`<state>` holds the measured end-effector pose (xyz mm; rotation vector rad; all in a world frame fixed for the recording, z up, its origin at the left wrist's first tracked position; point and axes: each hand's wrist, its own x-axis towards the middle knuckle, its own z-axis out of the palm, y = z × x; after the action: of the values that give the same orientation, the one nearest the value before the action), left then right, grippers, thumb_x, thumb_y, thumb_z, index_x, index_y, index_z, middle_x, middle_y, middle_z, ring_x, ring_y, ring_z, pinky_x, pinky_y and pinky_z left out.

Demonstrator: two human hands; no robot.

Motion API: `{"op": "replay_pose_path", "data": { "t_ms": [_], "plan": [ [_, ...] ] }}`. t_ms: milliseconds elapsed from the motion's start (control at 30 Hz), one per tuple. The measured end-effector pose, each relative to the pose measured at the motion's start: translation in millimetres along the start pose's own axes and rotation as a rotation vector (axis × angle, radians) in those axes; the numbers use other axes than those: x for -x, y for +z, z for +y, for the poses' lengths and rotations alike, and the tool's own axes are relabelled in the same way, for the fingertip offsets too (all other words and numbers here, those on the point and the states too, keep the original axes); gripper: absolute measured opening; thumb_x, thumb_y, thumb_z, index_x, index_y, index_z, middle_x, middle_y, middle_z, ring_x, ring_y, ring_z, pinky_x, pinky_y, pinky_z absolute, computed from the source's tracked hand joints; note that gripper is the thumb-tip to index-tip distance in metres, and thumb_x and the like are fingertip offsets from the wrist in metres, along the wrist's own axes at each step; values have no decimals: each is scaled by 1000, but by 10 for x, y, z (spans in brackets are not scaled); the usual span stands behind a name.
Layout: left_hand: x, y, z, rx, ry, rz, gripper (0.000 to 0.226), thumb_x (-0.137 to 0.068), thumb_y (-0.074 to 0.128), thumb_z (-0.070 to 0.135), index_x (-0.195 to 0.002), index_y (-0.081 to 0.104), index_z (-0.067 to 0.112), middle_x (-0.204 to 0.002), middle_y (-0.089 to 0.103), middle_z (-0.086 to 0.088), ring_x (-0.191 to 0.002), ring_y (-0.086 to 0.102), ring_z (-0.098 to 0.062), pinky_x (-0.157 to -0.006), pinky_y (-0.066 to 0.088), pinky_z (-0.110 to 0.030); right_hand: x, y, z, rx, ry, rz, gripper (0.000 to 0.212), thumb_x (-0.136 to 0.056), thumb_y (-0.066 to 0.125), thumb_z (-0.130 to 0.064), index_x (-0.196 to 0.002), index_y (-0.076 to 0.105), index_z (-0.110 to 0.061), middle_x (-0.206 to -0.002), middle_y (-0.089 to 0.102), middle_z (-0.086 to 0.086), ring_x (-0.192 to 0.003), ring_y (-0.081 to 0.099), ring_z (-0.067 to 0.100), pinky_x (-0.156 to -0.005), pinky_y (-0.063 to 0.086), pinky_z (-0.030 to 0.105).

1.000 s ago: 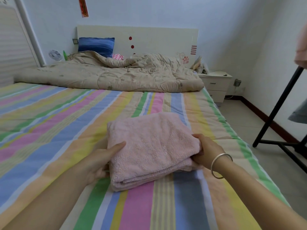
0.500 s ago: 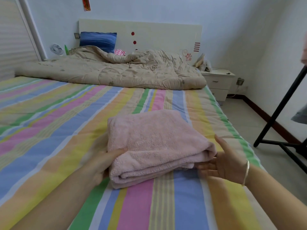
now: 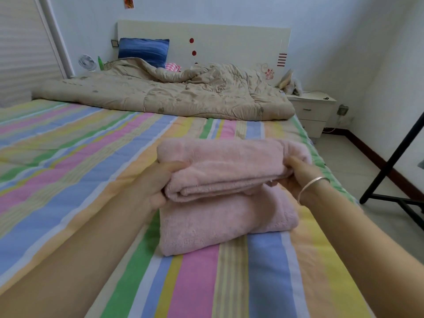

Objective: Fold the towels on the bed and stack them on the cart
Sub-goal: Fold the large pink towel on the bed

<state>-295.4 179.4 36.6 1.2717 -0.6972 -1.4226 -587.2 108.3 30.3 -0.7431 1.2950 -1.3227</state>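
A folded pink towel (image 3: pixel 224 166) is held up above the striped bed sheet (image 3: pixel 68 171). My left hand (image 3: pixel 153 187) grips its left end, thumb on top. My right hand (image 3: pixel 298 175), with a silver bangle at the wrist, grips its right end. Part of the pink towel hangs down below the hands, and its lower fold (image 3: pixel 224 223) rests on the sheet. I cannot tell whether that lower fold is the same towel or a second one. No cart shows in view.
A crumpled beige quilt (image 3: pixel 165 97) and a blue pillow (image 3: pixel 143 51) lie at the head of the bed. A white nightstand (image 3: pixel 314 111) stands to the right. A black metal frame (image 3: pixel 394 175) stands on the tiled floor at the right.
Both hands took hold of the towel's ends and lifted its upper part off the bed. The right hand, open beside the towel half a second ago, now grips it.
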Motion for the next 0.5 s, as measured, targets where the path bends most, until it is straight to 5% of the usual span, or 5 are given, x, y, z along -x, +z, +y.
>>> {"op": "replay_pose_path", "data": {
  "t_ms": [100,200,400,500],
  "plan": [
    [86,-172,-408,-160,-139,69,36,-82,74,12,-115,66,1,-109,71,-19,-99,67,-30,-77,57,-43,72,-230,414,218,167,25,8,-89,57,-7,-93,56,-1,-72,52,13,-57,54,24,-42,55,30],
    [175,-317,-620,-161,-226,13,51,-70,81,20,-115,67,0,-106,72,-16,-104,67,-28,-90,54,-38,189,-379,612,146,300,-50,10,-89,57,-7,-94,56,2,-70,50,14,-54,54,26,-47,57,34],
    [125,-343,-626,-374,-45,105,68,-67,87,37,-123,61,10,-106,73,-8,-98,70,-24,-89,56,-42,158,-393,511,507,272,-63,21,-83,66,-27,-94,59,-11,-79,60,12,-71,59,25,-70,51,34],
    [105,-367,-611,-387,57,180,100,-53,89,54,-136,47,18,-120,65,-1,-105,64,-20,-93,54,-41,106,-403,440,717,73,2,30,-80,69,-22,-105,54,-15,-82,60,8,-68,53,18,-59,39,26]
  ]
}}
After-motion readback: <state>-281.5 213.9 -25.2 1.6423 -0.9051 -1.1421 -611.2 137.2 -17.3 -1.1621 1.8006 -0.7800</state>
